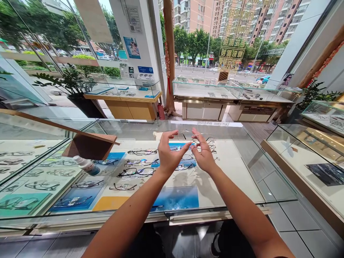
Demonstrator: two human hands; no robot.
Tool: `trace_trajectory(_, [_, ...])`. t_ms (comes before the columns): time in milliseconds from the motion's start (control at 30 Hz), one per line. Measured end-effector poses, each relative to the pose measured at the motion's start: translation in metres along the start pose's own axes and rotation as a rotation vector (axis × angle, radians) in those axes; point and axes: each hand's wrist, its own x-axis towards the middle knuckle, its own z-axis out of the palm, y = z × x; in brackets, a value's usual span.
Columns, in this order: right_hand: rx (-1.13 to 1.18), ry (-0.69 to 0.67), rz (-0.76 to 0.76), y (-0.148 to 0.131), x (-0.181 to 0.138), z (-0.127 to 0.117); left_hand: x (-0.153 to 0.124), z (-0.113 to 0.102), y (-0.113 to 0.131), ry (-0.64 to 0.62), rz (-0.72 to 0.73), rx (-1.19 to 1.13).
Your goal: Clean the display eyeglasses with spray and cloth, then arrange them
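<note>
A pair of thin-rimmed eyeglasses (pixel 185 135) is held up over the glass display case (pixel 252 168). My left hand (pixel 171 152) grips its left side, with fingers curved above and the thumb below. On the other side, my right hand (pixel 203 153) pinches the glasses between thumb and fingers. The clear lenses and fine rims are hard to make out against the case. Beneath my hands, several eyeglass frames (pixel 137 172) lie in rows inside the case, some on blue cards (pixel 177 198). My hands cover part of these rows.
A white bottle (pixel 87 165) stands tilted-looking on the glass at left, near a brown wooden stand (pixel 90 145). Further display cases stand by the windows (pixel 204 94) and at right (pixel 309 157). A potted plant (pixel 71 84) and a red fire extinguisher (pixel 160 111) are beyond.
</note>
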Motion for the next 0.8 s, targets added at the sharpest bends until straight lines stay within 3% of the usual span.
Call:
trace_trajectory(133, [0.031, -0.028, -0.026, 0.000, -0.001, -0.001, -0.004, 0.001, 0.003, -0.058, 0.025, -0.017])
trace_trajectory(400, [0.076, 0.055, 0.047, -0.002, 0.002, -0.004, -0.004, 0.001, 0.000, -0.059, -0.023, -0.012])
trace_trajectory(467, [0.066, 0.052, 0.105, 0.002, 0.004, -0.003, -0.003, 0.001, -0.002, -0.053, -0.022, 0.002])
trace_trajectory(600, [0.076, 0.067, 0.369, 0.015, 0.009, -0.010, 0.002, -0.003, -0.008, -0.001, -0.011, 0.033])
trace_trajectory(700, [0.111, 0.182, 0.447, 0.020, 0.014, -0.020, 0.007, -0.005, -0.013, 0.042, 0.001, 0.053])
trace_trajectory(800, [0.178, 0.377, 0.379, 0.016, 0.019, -0.029, 0.009, -0.006, -0.017, 0.065, 0.029, 0.062])
